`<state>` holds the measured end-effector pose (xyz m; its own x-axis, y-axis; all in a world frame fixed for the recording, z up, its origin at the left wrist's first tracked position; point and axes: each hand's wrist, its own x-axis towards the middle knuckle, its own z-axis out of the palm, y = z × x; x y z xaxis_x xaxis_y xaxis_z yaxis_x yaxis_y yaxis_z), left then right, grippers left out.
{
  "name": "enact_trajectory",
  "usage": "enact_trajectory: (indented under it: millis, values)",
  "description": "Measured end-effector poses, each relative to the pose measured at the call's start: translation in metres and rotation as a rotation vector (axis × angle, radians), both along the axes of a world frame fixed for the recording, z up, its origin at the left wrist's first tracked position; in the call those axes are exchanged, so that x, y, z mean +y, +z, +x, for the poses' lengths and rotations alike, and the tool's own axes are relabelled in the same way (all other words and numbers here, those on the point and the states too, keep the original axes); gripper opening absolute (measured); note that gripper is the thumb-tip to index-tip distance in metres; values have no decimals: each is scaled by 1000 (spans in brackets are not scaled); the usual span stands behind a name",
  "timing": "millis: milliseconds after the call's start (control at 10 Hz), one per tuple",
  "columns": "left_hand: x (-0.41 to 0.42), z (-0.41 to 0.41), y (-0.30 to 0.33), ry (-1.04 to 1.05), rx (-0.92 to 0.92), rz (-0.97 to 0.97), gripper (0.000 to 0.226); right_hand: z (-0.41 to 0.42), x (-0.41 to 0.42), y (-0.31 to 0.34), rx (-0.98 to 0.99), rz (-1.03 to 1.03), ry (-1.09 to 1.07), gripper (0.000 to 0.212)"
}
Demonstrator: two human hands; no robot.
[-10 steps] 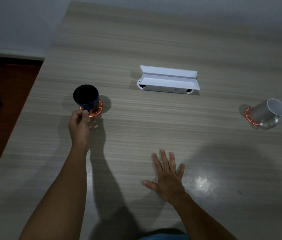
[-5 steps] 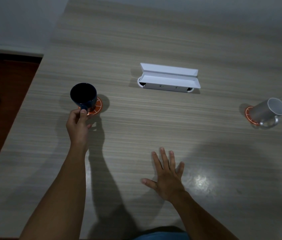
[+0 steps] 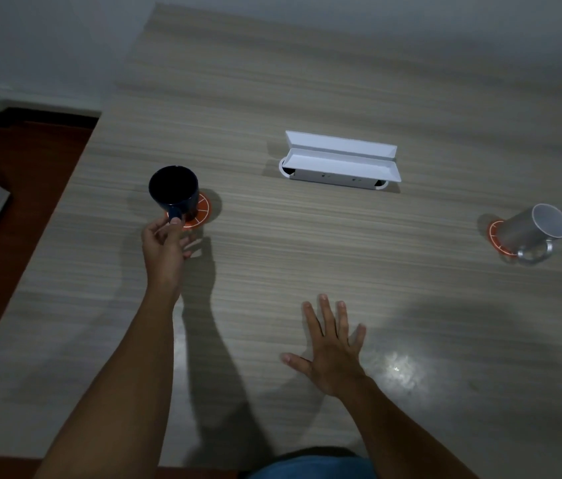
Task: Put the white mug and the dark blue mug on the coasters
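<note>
My left hand [image 3: 163, 248] pinches blue mug [image 3: 174, 190] handle, mug on orange coaster [image 3: 201, 210]. Right hand [image 3: 333, 349] flat, spread on table [image 3: 307, 254]. White mug [image 3: 529, 231] on right coaster [image 3: 495, 235]. No readable writing.

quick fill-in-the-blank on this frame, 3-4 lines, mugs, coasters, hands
1. The left hand pinches the ____ of the dark blue mug.
2. The white mug stands on an ____ coaster at the table's right side.
3. The right hand lies flat on the table with its fingers ____.
4. The white box between the two mugs has its lid ____.

Missing words: handle; orange; spread; open
</note>
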<state>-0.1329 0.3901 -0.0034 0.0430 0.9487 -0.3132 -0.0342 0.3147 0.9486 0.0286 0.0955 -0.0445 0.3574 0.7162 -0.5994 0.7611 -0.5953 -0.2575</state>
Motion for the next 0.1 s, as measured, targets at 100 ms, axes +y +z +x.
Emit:
enact_trajectory:
  millis: [100]
  values:
    - [-31, -3, -1, -26, 56, 36, 27, -1, 0, 1, 27, -16, -6, 108]
